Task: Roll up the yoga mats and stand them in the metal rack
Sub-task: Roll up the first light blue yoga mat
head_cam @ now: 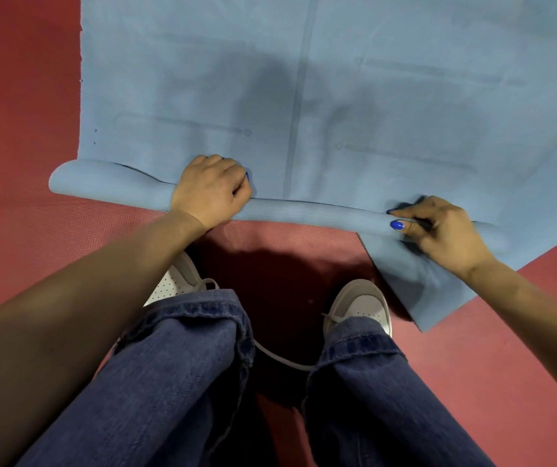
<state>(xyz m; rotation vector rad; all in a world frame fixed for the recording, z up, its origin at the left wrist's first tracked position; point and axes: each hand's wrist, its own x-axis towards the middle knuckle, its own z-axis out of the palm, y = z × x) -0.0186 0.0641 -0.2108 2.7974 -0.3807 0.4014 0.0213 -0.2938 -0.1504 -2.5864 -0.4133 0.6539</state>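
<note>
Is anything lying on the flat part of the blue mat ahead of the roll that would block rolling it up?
Nothing visible does. Both the left hand and right hand grip the rolled edge, and the flat blue mat beyond it shows only printed lines. The rack is out of view.

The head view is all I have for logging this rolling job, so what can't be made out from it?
- Blue mat: its far end, cut off by the top edge, and part of its right side by the right edge.
- Metal rack: nowhere in the head view.
- Roll: how tightly it is wound inside; its outer layer hides that.
- Left hand fingertips: tucked over the roll.
- Right hand: covers the roll under it.
</note>
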